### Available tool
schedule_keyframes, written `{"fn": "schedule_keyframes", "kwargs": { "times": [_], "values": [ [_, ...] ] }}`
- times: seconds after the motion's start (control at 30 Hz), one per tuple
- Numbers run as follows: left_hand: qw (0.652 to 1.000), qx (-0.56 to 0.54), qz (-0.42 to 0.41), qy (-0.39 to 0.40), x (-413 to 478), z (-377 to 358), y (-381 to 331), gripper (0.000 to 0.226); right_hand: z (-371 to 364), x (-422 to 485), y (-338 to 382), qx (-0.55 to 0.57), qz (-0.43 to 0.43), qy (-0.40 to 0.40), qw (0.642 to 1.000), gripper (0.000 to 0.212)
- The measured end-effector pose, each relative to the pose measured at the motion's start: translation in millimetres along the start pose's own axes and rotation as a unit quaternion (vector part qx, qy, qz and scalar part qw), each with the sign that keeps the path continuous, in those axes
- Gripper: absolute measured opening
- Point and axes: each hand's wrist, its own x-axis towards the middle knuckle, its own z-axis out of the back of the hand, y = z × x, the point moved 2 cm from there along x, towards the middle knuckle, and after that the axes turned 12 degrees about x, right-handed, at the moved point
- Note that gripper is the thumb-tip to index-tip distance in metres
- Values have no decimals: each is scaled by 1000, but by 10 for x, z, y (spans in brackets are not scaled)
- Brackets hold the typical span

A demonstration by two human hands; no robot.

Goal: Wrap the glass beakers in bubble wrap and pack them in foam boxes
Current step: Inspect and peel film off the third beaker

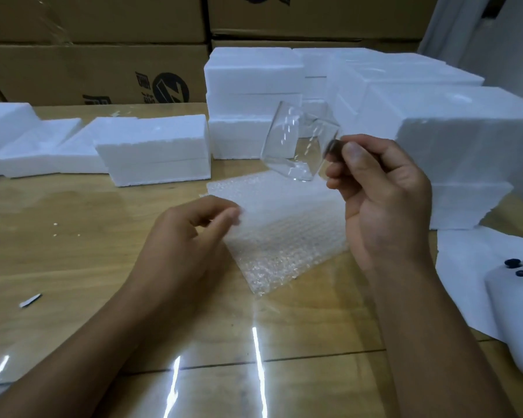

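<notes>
While in the right hand [384, 200], 1 glass beaker [296, 140] above bubble wrap [284, 230].

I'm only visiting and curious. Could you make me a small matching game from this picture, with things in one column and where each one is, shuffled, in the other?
Things
1. glass beaker
2. bubble wrap
3. cardboard boxes
4. foam boxes

Places
A. along the back, beyond the table
B. stacked on the table, behind the wrap
C. held tilted in the air by the right hand
D. lying on the table, left hand at its edge

Pairs: 1-C, 2-D, 3-A, 4-B
</notes>
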Motion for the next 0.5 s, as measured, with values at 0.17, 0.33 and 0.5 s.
{"fn": "schedule_keyframes", "kwargs": {
  "times": [0.17,0.33,0.5],
  "values": [
    [980,-147,101,-88,127,338,7,19,-1,-7,55,55,26,-16,998,11],
    [855,-462,168,-162,156,708,48,34,1,-19,52,54,36,-22,998,13],
    [822,-482,229,-198,-53,847,353,12,14,-19,21,39,34,-2,999,16]
  ]
}}
